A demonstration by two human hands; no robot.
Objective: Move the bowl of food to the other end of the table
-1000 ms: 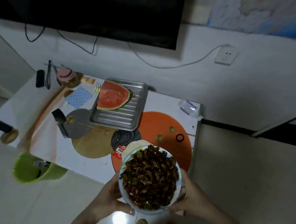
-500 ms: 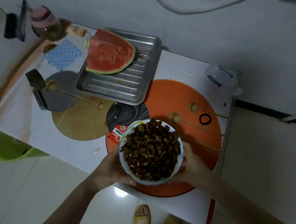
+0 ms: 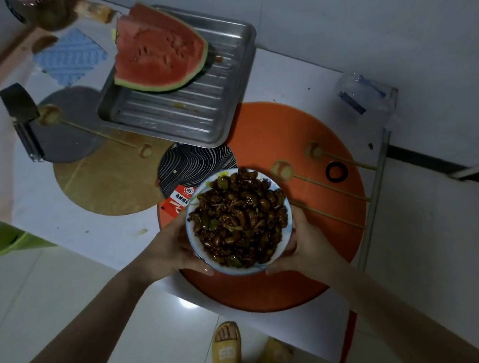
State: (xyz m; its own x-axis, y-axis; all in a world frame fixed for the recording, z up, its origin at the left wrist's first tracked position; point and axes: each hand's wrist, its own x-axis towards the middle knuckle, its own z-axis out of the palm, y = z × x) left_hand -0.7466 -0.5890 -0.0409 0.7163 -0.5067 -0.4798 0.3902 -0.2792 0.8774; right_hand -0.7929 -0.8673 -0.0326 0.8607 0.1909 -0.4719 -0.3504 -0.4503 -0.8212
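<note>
Bowl: you have one bowl of food [image 3: 238, 220], white with a pale blue rim, heaped with dark brown glossy pieces and a few green bits.
Where it is: over the orange round mat [image 3: 280, 127] near the table [image 3: 282, 76] edge closest to you (whether it rests on the mat or is held just above it cannot be told).
Hands: your left hand [image 3: 170, 248] cups the bowl's left side, your right hand [image 3: 307, 240] its right side; both are closed around it.
Skewers: four thin sticks, three [image 3: 332, 186] on the orange mat and one [image 3: 99, 134] left of the tray.
Tray: one ribbed metal tray [image 3: 199, 110] holding one watermelon wedge [image 3: 159, 62].
Round mats: four, orange, tan [image 3: 105, 182], grey [image 3: 69, 122], and black-and-white striped [image 3: 197, 161].
Small black ring [image 3: 336, 172]: one, on the orange mat.
</note>
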